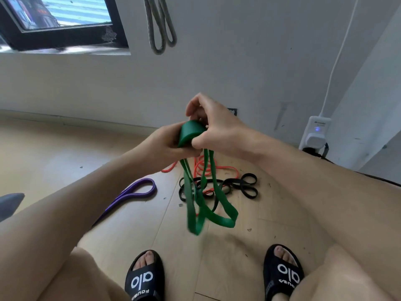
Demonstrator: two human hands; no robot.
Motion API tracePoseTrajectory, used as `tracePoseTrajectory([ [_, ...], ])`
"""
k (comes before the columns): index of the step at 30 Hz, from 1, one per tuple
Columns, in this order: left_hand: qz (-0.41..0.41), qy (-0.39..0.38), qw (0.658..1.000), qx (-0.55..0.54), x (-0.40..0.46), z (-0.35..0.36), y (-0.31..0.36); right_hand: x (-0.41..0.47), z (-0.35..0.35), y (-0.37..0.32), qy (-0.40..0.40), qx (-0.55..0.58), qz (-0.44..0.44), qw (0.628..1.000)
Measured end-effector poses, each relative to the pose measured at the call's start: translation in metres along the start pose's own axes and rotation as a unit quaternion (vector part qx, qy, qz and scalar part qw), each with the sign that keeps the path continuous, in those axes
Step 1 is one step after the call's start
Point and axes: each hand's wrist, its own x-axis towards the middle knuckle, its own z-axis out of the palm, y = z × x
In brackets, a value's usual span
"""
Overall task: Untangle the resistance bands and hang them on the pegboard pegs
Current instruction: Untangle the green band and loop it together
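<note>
Both hands hold a wide green resistance band [206,205] at chest height. My left hand [167,144] grips its folded top from the left, and my right hand [214,127] pinches it from the right. Its loops hang down toward the floor. On the floor beneath lie a thin black band [249,185] and an orange band [225,168], tangled together. A purple band [138,192] lies apart to the left. A grey band [160,25] hangs on the wall above; its peg is out of view.
A white plug adapter [314,135] with a blue light and a cable sits on the wall at the right. A dark window frame [65,35] is at the upper left. My feet in black slides [145,276] stand on the wooden floor.
</note>
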Motion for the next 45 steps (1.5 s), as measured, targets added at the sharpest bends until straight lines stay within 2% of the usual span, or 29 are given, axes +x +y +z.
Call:
tracePoseTrajectory([
  [8, -0.015, 0.017, 0.999, 0.048, 0.0, -0.009, -0.003, -0.005, -0.014, 0.008, 0.018, 0.03, 0.045, 0.998],
  [13, -0.022, -0.029, 0.999, -0.04, 0.002, 0.012, -0.005, -0.003, -0.009, -0.002, 0.038, 0.127, 0.055, 0.99],
  [20, -0.038, -0.007, 0.994, -0.104, 0.011, 0.03, -0.006, 0.003, -0.003, -0.011, 0.111, 0.238, 0.072, 0.962],
  [31, -0.007, 0.069, 0.995, -0.071, 0.016, 0.042, 0.0, 0.007, 0.008, -0.019, 0.159, 0.286, 0.081, 0.942],
  [45, -0.045, 0.049, 0.997, -0.025, 0.015, 0.027, -0.005, 0.007, 0.003, -0.019, 0.165, 0.316, 0.09, 0.93],
])
